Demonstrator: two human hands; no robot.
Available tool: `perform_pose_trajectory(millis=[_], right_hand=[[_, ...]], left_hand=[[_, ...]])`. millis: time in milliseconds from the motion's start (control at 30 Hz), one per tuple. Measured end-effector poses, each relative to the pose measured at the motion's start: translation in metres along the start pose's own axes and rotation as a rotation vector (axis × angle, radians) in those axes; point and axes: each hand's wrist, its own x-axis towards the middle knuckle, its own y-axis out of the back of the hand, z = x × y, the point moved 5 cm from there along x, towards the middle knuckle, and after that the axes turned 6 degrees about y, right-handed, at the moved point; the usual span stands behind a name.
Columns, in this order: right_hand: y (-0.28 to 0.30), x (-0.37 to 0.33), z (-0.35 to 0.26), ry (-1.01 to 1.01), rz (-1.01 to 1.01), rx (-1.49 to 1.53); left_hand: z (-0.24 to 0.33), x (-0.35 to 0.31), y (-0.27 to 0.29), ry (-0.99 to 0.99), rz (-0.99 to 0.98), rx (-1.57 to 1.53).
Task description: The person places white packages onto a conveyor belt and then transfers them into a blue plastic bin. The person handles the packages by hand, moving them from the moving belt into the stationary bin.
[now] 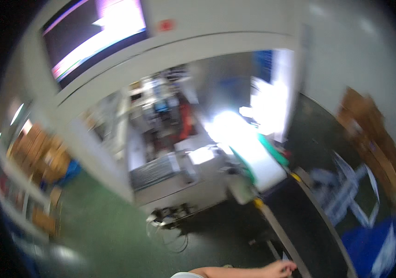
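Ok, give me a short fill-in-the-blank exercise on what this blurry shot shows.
1. The floor at lower left is coloured ____.
2. The arm comes in at the ____ edge of the picture.
3. The screen hangs in the upper ____ corner.
4. The stacked cardboard boxes stand against the wall on the ____ side.

Missing words: green; bottom; left; right

The dark green floor (100, 222) carries a grey workbench; a loose tangle of cables (168, 222) lies on the floor at its foot. A white board (249, 148) (green-edged, brightly lit) rests on the long tabletop (300, 222) beside it.
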Motion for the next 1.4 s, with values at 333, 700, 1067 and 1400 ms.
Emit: perform_pose_trajectory(millis=[333,700,1067,1400], right_hand=[[0.009,-0.057,0.143,-0.099,0.138,-0.046],[0.043,-0.095,0.288,-0.209,0.297,0.256],[0.044,0.074,0.308,-0.565,-0.062,0.092],[0.01,0.087,0.24,-0.405,-0.201,0.077]], left_hand=[[0.067,0.114,-0.136,-0.452,-0.081,0.672],[0.079,0.188,-0.373,-0.414,-0.383,1.589],[0.113,0.229,-0.303,0.77,-0.635,-0.59],[0.162,0.45,-0.477,0.344,0.024,-0.823]])
